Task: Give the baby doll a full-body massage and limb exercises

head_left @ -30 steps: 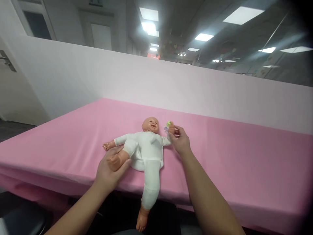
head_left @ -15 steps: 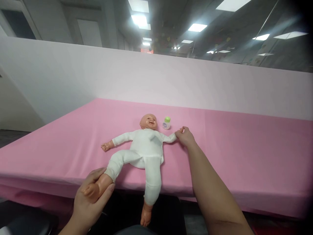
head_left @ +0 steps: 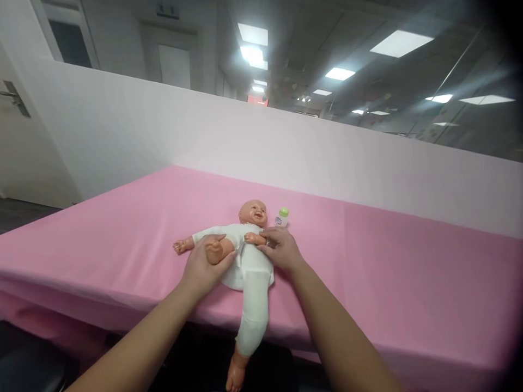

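A baby doll (head_left: 256, 261) in a white cloth body lies on its back, head away from me. My left hand (head_left: 208, 264) is wrapped round its lower leg, with the bare foot (head_left: 214, 252) pointing up over the belly. My right hand (head_left: 281, 247) grips the doll's forearm near the wrist, and the doll's hand (head_left: 251, 238) rests across its chest. The other leg (head_left: 253, 318) hangs over the table's near edge. The doll's other arm (head_left: 204, 235) stretches out to the left. Behind my right hand stands a small bottle (head_left: 281, 218) with a green cap, partly covered.
A pink cloth covers the table (head_left: 388, 283). A low white partition (head_left: 286, 147) runs along its far side, with glass above. A door with a handle (head_left: 16, 99) is at the left. A dark seat (head_left: 28, 359) shows at the lower left.
My left hand has pushed the doll's leg up from the table edge to its belly. My right hand has brought the doll's arm inward across its chest. The view has tilted.
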The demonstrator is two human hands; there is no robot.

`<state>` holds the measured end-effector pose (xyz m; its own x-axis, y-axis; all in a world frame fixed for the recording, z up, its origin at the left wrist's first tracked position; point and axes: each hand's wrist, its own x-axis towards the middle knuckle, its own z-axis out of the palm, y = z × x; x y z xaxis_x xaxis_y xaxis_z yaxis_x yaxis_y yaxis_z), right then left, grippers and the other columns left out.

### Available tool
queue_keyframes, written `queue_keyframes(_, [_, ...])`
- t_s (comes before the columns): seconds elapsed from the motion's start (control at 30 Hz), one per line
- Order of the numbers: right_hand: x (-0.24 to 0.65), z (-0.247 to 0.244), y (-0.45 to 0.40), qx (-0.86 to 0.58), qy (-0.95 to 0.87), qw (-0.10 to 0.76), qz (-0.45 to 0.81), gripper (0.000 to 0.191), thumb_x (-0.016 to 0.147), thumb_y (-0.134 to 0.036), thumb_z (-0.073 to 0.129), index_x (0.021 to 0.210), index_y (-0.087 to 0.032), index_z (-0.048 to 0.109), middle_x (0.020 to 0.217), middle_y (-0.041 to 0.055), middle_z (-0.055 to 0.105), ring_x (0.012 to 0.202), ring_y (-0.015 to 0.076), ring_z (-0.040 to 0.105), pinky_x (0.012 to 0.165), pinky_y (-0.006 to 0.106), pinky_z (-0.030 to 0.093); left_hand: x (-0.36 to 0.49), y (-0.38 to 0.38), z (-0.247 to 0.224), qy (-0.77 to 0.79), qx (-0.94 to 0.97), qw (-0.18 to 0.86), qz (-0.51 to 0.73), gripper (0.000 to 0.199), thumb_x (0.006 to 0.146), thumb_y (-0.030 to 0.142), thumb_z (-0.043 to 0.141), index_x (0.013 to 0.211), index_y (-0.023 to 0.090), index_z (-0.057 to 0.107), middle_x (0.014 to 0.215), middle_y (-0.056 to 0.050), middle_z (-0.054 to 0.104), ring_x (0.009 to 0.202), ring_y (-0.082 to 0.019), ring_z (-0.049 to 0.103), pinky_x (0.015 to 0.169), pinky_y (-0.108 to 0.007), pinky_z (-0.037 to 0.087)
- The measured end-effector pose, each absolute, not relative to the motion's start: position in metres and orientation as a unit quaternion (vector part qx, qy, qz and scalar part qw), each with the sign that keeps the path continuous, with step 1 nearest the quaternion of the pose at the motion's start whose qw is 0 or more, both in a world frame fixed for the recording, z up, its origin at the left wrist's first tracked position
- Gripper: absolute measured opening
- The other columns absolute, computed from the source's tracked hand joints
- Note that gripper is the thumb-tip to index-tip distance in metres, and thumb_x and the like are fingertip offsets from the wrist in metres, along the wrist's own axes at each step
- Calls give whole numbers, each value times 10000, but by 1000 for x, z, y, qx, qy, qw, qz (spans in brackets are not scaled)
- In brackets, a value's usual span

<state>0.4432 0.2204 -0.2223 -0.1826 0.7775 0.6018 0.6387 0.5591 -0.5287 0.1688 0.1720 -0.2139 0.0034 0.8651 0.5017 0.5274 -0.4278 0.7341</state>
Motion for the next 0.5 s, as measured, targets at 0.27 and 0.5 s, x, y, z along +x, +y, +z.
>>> queue_keyframes(0.27, [447,-217,216,-473,-770,399,157,308,844,-255,768,1142,-324,811,1098,24,790,1052,284,706,966,454,548,181,183,-211,492,699,233,464,360,909,487,727,1126,201,709,1162,-89,742,1137,-321,693,1016,-492,537])
queue_keyframes(0.5, [483,-224,235,-519,-560,609,215,483,830,-499,768,1205,-201,698,1145,96,765,1008,273,713,869,405,583,161,150,-221,498,688,155,505,458,866,510,777,1198,215,661,1217,-87,698,1176,-325,667,1036,-497,528])
